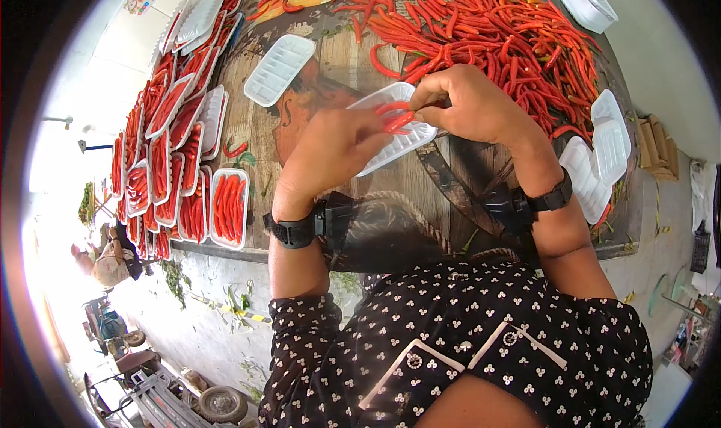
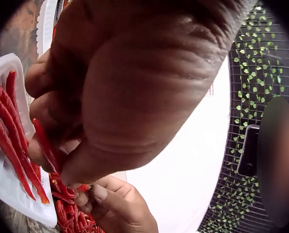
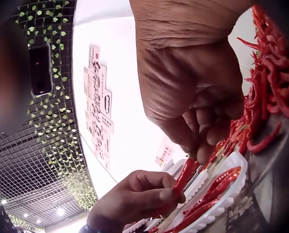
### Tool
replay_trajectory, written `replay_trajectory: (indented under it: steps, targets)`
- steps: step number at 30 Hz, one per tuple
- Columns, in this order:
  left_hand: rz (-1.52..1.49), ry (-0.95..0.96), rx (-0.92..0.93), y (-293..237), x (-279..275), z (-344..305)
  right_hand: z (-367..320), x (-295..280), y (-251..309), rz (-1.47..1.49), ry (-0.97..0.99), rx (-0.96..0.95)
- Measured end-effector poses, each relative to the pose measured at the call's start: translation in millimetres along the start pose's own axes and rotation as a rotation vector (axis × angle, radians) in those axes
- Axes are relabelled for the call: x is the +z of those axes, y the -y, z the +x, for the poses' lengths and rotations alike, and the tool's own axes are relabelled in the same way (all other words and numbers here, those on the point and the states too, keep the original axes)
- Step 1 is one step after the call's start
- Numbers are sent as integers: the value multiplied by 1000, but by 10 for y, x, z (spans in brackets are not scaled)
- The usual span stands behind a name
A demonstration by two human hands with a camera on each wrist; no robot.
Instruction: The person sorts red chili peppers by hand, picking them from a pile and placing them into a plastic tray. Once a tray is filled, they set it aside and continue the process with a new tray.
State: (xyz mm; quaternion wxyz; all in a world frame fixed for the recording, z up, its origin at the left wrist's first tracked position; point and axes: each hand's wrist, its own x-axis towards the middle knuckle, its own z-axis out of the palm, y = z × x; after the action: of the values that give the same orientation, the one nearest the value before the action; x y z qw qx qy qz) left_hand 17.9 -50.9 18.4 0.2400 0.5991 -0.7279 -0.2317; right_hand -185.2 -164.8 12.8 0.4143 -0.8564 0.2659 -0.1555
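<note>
My left hand (image 1: 330, 146) pinches a red chili (image 1: 399, 123) between thumb and fingers above a white ribbed tray (image 1: 422, 135). The fingertips of my right hand (image 1: 469, 105) pinch the far end of that chili. In the left wrist view, the held chili (image 2: 46, 145) slants beside the tray (image 2: 35, 211), where several red chilies (image 2: 11, 131) lie lengthwise. The right wrist view has my right hand (image 3: 193, 87) at the upper tip of the chili (image 3: 184, 175), with my left hand (image 3: 135, 199) gripping it lower down.
A large heap of loose red chilies (image 1: 496, 37) covers the table's far right. Filled trays (image 1: 229, 206) are stacked at the left. One tray (image 1: 279, 69) lies flat behind my left hand; other white trays (image 1: 610, 146) sit at the right edge.
</note>
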Motion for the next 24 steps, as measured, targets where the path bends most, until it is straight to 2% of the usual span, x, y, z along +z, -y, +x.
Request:
replay_trajectory:
  steps: [9,12,15,18,20,24]
  targets:
    - [-7,9,30,21,-6,1,3,-2,-9,-108,2,-61]
    - [13,-3,64,31,-4,-4,1,-6,-24,-79,-6,-112]
    - [-14,27,-5,34,-12,-15,-1,-39,-54,82,16,-66]
    - [13,-30,34,63,-13,-28,7,-108,-131,108,30,-170]
    - [0,38,-53,34,-29,-22,-11,-186,-71,26,210,-38]
    - [31,3,22,88,43,6,-5,-42,-77,21,59,-55]
